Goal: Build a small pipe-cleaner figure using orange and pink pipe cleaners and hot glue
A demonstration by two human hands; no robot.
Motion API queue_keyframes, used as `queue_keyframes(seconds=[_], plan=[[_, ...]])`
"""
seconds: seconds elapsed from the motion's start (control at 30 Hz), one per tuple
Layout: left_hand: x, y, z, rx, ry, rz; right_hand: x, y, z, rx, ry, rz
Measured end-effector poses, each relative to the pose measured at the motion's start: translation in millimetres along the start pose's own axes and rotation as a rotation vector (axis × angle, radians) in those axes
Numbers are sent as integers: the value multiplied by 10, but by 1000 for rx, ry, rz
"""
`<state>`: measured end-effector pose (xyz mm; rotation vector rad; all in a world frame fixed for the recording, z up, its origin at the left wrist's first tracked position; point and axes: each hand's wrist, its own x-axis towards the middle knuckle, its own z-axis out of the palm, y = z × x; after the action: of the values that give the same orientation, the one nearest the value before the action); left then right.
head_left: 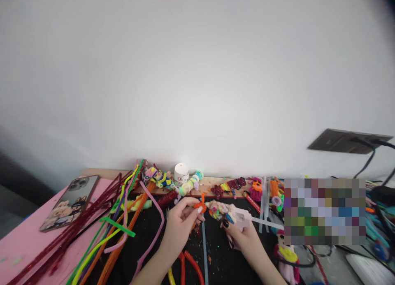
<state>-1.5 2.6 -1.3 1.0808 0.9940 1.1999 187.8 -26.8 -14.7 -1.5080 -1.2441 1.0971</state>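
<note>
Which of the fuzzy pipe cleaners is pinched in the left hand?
The short orange pipe cleaner, pinched by the left hand; the long ones lie loose on the table.

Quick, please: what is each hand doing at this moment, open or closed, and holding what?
Left hand: closed, pinching an orange pipe-cleaner piece.
Right hand: closed around a white glue gun.

Plain white wall (197, 71), dark wall socket (345, 141), pink tabletop (18, 244)

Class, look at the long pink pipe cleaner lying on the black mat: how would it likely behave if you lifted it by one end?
The pink pipe cleaner lies in loose curves, so it would probably droop yet keep its bends. It looks thin and fuzzy, so likely very light and not slippery. It lies across the orange ones, so it may drag on them.
</note>
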Motion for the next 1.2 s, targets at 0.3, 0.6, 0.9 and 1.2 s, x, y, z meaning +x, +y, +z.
queue_keyframes(seconds=[0.3,0.6,0.9,1.2], plan=[[15,-23,-17,3,6,-2,6,8,3,27,-16,4],[28,-6,-30,-24,53,-2,-6,15,21,-2,45,31],[24,7,-38,-30,59,-7,-4,15,22,5,2,52],[33,9,-31,-49,79,-9,-8,-59,16,-50,-21,18]])
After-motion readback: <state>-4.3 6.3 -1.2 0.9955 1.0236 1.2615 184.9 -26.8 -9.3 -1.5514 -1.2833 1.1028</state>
